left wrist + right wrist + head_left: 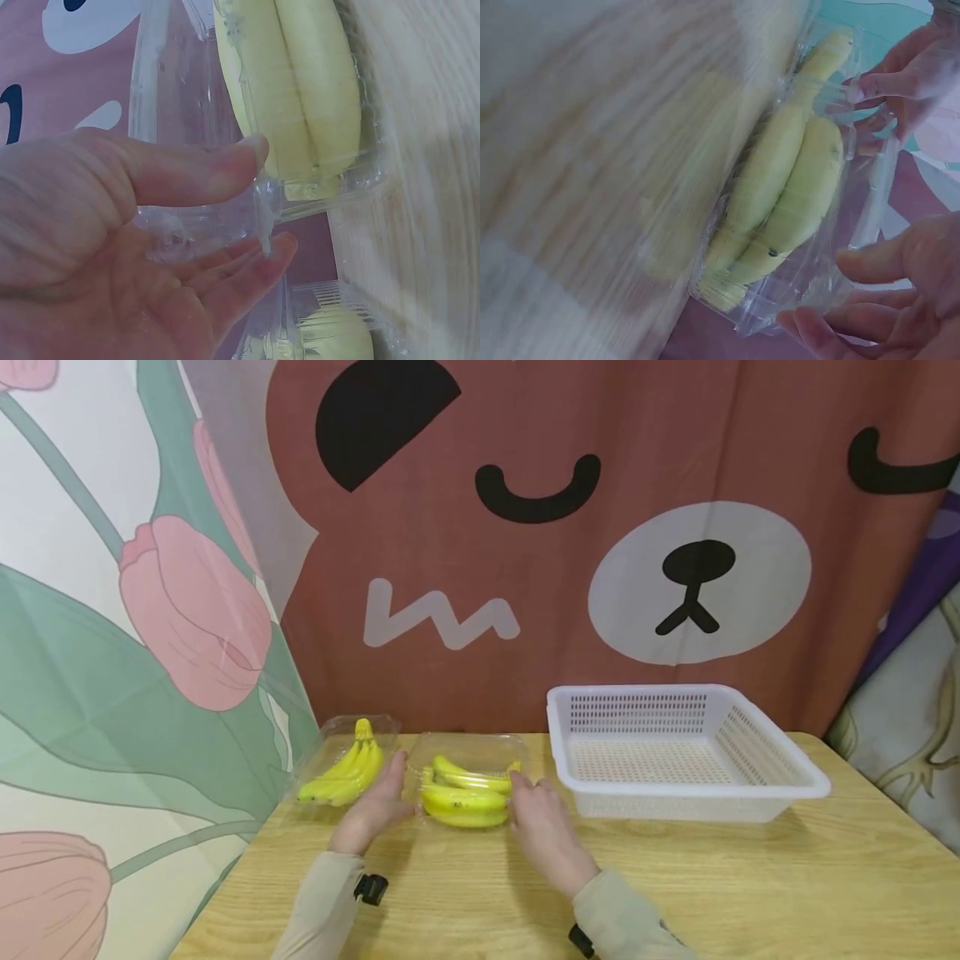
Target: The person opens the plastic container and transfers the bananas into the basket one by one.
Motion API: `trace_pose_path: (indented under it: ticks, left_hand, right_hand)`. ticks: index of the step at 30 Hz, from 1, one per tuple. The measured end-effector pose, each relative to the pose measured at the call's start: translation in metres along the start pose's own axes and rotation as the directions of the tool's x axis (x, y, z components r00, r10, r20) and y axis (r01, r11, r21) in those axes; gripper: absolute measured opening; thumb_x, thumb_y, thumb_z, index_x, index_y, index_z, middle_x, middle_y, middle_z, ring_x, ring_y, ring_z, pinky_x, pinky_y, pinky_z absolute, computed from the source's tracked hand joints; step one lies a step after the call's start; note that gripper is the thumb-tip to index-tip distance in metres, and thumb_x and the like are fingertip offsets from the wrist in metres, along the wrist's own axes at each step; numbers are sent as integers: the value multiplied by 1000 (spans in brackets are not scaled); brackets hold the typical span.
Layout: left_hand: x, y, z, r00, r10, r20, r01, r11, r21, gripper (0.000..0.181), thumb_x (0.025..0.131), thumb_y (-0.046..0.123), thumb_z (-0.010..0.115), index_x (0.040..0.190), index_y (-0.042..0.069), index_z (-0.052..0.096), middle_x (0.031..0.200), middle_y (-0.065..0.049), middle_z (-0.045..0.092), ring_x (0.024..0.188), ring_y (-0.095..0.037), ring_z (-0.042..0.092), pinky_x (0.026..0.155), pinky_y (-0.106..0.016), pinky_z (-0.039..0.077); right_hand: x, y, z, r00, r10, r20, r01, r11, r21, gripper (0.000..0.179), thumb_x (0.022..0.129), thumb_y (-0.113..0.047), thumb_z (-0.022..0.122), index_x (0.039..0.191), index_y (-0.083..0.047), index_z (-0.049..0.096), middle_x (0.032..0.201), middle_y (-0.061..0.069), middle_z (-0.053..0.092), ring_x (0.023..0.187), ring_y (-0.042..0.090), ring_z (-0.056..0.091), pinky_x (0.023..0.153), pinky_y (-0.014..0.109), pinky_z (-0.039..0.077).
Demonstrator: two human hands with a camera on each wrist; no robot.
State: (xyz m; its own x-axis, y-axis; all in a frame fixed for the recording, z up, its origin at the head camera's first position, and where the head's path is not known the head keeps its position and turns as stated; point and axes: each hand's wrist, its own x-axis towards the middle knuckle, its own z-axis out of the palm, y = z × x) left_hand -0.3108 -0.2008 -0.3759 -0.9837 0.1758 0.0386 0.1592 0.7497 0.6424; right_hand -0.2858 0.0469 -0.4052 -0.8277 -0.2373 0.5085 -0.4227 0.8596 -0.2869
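Observation:
A clear plastic clamshell box (pixel 480 745) with yellow bananas (pixel 465 807) inside sits on the wooden table between both hands. My left hand (pixel 377 814) is at its left side; in the left wrist view the thumb (pixel 217 171) and fingertips pinch the rim near a corner. At the opposite end, my right hand (pixel 550 833) has its thumb and fingers around the box's edge, seen close in the right wrist view. Just left of my left hand lies a second clear box (pixel 385 723) holding another bunch of bananas (pixel 347 774).
To the right of my right hand stands a white perforated plastic basket (pixel 675 807). A printed curtain (pixel 420 685) hangs right behind the table's back edge. Wooden tabletop (pixel 480 902) stretches toward me in front of the boxes.

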Motion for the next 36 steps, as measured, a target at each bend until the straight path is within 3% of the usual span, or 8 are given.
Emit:
trace_pose_path:
  ticks: [3,7,10,14,19,23,29,36]
  left_hand:
    - [0,0,0,1000,2,-6,-2,1000,15,89,88,0,66,155,-4,8,159,-27,14,144,-42,19,115,-55,17]
    - [0,0,1,1000,7,-16,-6,999,37,86,87,-2,67,154,-6,13,158,-29,14,144,-43,16,115,-55,15]
    - [0,1,1,1000,8,-17,-8,1000,29,85,87,-3,66,154,-5,13,158,-28,14,144,-43,16,115,-55,16]
    - [-1,2,0,1000,16,-23,-16,1000,13,86,87,-4,67,155,-4,13,158,-26,15,144,-42,18,115,-55,17]
    - [0,1,0,999,28,-26,-27,1000,10,86,86,-2,68,154,-3,16,157,-27,22,142,-42,24,114,-56,22]
    - [1,2,3,998,51,-31,-51,999,11,82,86,-1,70,152,-2,23,149,-29,36,135,-44,37,109,-56,32]
    - [0,1,2,999,47,-21,-47,999,-2,83,88,-1,69,154,-1,20,150,-27,35,136,-43,37,110,-56,31]
    - [6,-6,-2,998,-4,59,13,988,-151,99,86,5,75,156,1,4,152,-32,29,137,-46,32,104,-57,38]
  right_hand:
    - [0,-2,-1,999,32,-20,-31,999,40,41,84,-5,76,120,5,61,75,10,64,66,24,55,56,34,49]
    - [-1,-3,0,996,84,9,-85,991,104,50,84,-9,77,127,4,55,98,13,67,67,23,55,58,33,50]
    - [-1,-3,1,991,120,56,-127,981,145,63,87,-15,76,138,5,46,121,20,62,80,31,62,76,41,56]
    - [0,-4,3,987,137,82,-149,974,170,67,90,-16,73,143,7,39,137,26,52,99,42,62,100,54,44]
    - [1,-3,3,994,96,54,-102,988,117,59,88,0,68,140,11,42,121,27,60,95,42,59,89,49,52]
    - [2,-2,1,997,72,38,-74,995,67,59,79,11,68,134,13,46,94,19,66,81,34,58,73,40,55]
    - [7,0,-8,997,50,-53,-45,995,92,44,83,9,64,125,10,52,58,0,48,54,18,44,46,29,40]
    - [11,0,-13,995,94,-19,-91,987,136,56,93,-8,67,141,6,43,82,9,64,46,12,42,44,26,41]
